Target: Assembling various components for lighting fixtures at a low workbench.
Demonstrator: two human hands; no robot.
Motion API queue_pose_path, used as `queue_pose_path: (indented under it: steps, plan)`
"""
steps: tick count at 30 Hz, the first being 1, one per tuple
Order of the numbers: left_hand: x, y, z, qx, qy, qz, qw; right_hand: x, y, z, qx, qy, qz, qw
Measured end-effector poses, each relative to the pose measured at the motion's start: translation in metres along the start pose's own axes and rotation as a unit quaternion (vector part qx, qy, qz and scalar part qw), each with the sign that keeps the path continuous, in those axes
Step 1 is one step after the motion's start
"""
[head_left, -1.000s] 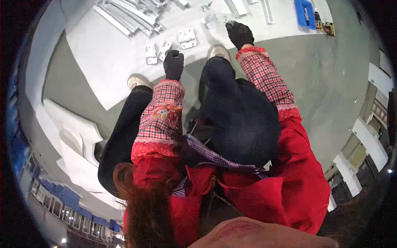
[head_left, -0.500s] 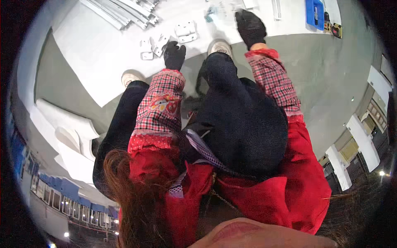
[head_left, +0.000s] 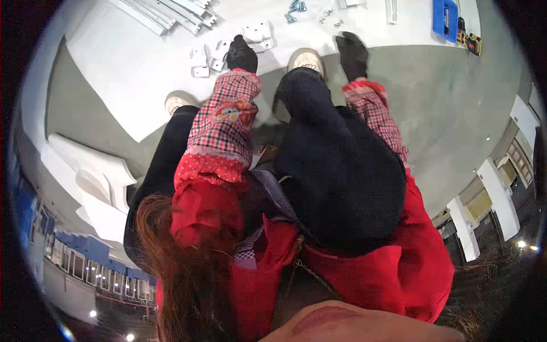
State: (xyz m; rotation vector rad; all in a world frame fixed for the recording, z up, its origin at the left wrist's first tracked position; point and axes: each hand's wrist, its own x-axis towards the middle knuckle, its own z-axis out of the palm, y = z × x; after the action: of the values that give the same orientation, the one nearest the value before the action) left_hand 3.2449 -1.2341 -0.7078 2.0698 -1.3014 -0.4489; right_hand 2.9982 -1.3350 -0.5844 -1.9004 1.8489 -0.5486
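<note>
My left hand (head_left: 242,55), in a black glove, reaches over the near edge of a group of white metal brackets (head_left: 257,35). Its fingers overlap the brackets, and I cannot make out whether they grip one. My right hand (head_left: 353,56), also black-gloved, is over the near edge of the white sheet (head_left: 393,35). Its fingers merge into one dark shape, so any small thing in them is hidden. Just beyond it lie several small silver fasteners (head_left: 329,18). A little farther left are blue-tinted bolts (head_left: 296,9). Two more brackets (head_left: 199,61) lie left of my left hand.
Long metal rails (head_left: 171,14) are piled at the far left. At the far right are a blue tray (head_left: 444,20) and a yellow-black tool (head_left: 473,44). My shoes (head_left: 306,58) stand near the sheet's edge. Crumpled white sheeting (head_left: 91,176) lies on the left floor.
My right hand has drawn back toward me and slightly right, uncovering the small fasteners. My left hand has moved forward over the brackets. The view has shifted slightly.
</note>
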Motion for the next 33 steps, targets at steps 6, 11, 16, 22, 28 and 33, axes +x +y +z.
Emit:
queue_pose_path:
  steps: [6,11,16,22,28,33]
  plan:
    - [-0.005,0.009,-0.027,-0.145,-0.084,0.038,0.985,0.000,-0.061,0.080,-0.093,-0.254,-0.055,0.961]
    - [-0.051,0.005,-0.067,-0.481,-0.213,-0.289,0.800,-0.011,-0.081,0.110,-0.177,-0.276,-0.078,0.942]
    - [-0.063,0.006,-0.081,-0.353,-0.235,-0.214,0.880,-0.001,-0.079,0.119,-0.181,-0.239,-0.164,0.940]
    - [-0.069,-0.006,-0.079,-0.508,-0.252,-0.272,0.777,0.004,-0.115,0.136,-0.169,-0.199,-0.441,0.859]
    - [-0.075,-0.022,-0.071,-0.462,-0.231,-0.256,0.817,0.004,-0.139,0.167,-0.308,-0.288,-0.556,0.716]
    - [-0.070,-0.030,-0.060,-0.570,-0.171,-0.271,0.757,0.007,-0.097,0.175,-0.202,-0.272,-0.526,0.780]
